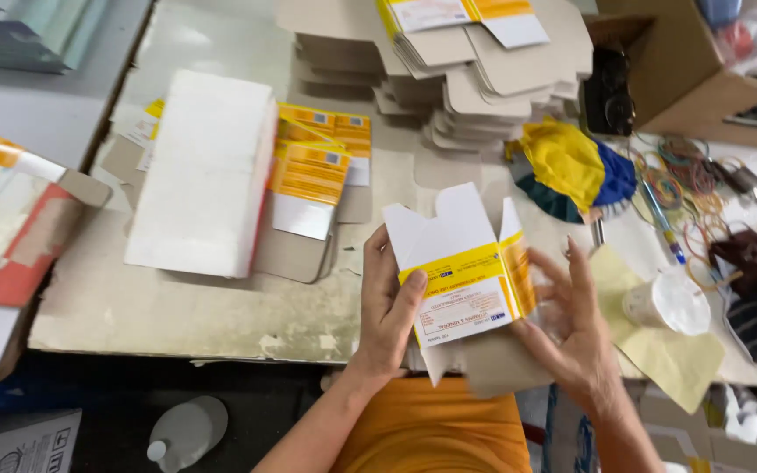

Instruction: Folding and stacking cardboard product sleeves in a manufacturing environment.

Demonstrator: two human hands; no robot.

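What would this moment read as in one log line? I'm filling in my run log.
left hand: grips small yellow-and-white carton | right hand: fingers at its right side | carton: top flaps open | flat carton stack: behind on table

The carton [469, 278] sits between both hands, a box stack [208, 171] left, flat cartons [475, 79] behind.

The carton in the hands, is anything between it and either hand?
No. The left hand grips the carton directly, thumb on its yellow front, and the right hand touches its right side; nothing visible lies between.
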